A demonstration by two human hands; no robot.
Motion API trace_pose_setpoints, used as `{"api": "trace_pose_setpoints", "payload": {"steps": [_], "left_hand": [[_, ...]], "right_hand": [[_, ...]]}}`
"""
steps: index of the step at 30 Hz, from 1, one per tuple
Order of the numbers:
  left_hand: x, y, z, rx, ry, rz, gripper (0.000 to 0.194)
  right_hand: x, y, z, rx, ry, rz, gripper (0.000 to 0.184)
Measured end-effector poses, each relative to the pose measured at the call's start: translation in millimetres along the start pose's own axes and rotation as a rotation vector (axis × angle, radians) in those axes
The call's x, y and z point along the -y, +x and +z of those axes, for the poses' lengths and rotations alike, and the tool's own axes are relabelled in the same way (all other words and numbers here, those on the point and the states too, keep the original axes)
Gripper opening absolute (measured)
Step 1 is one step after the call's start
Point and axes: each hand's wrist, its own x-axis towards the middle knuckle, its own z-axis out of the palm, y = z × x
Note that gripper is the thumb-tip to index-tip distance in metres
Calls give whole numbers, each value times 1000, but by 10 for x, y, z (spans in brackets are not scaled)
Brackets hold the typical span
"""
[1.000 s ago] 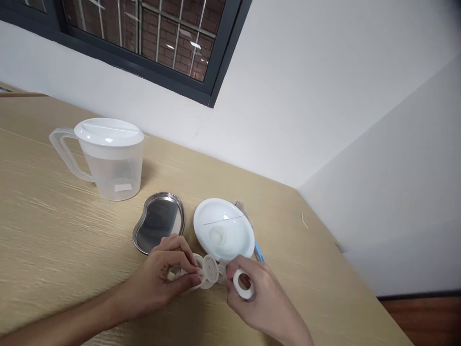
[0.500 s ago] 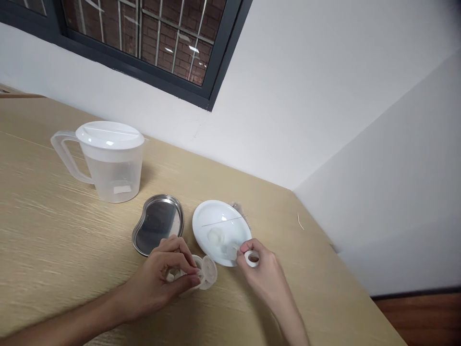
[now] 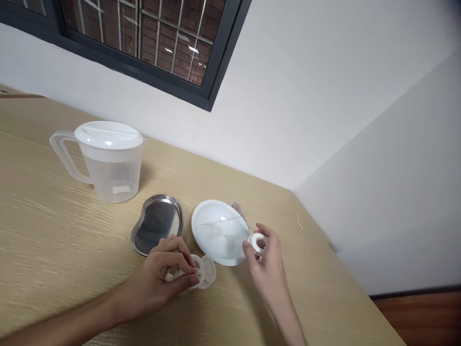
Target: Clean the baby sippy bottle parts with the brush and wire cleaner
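My left hand (image 3: pixel 167 274) is closed, thumb and fingers pinched at a small translucent plastic container. Its round flip lid (image 3: pixel 208 270) stands open at the fingertips, and the hand hides part of the container. My right hand (image 3: pixel 265 259) grips a white ring-shaped piece (image 3: pixel 258 243) between thumb and fingers, just off the right rim of an oval white dish (image 3: pixel 205 211). In the dish are two pale, translucent pieces, a left one (image 3: pixel 214 230) and a right one (image 3: pixel 230 241); their kind I cannot make out. A thin line crosses the dish.
A steel kidney dish (image 3: pixel 156 226) lies left of the white dish. Behind it, to the left, stands a translucent lidded pitcher (image 3: pixel 115 168). A small grey fuzzy thing (image 3: pixel 237 209) sits behind the white dish, and a thin pale strip (image 3: pixel 299 221) lies farther right.
My right hand has moved up and right, away from the dish, with the white ring still in its fingers. A clear piece near its fingertips now lies in the dish. My left hand stays put.
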Motion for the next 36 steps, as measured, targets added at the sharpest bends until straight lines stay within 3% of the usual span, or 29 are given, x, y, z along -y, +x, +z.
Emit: {"api": "trace_pose_setpoints", "payload": {"steps": [5,9,12,15,20,27,29,32,36], "left_hand": [[-7,8,-9,0,10,13,18],[-15,-9,-13,4,7,22,17],[-13,-18,-11,-1,10,29,17],[-11,-15,-9,1,6,25,17],[-18,1,-14,7,-8,17,17],[-38,1,-19,20,-66,-19,17],[-44,-3,-22,21,-72,-32,18],[-44,-8,-27,20,-35,11,15],[-40,-7,-29,21,39,92,8]], "right_hand": [[-61,20,98,98,-78,-65,58],[-63,66,105,148,-154,-89,46],[-88,88,99,148,-162,-159,48],[-118,85,99,145,-211,-109,54],[-117,58,94,167,-324,-29,42],[30,13,34,-10,-97,-166,37],[134,-76,21,63,75,-230,37],[293,-261,48,300,329,-332,51],[434,-421,131,442,436,-413,55]]}}
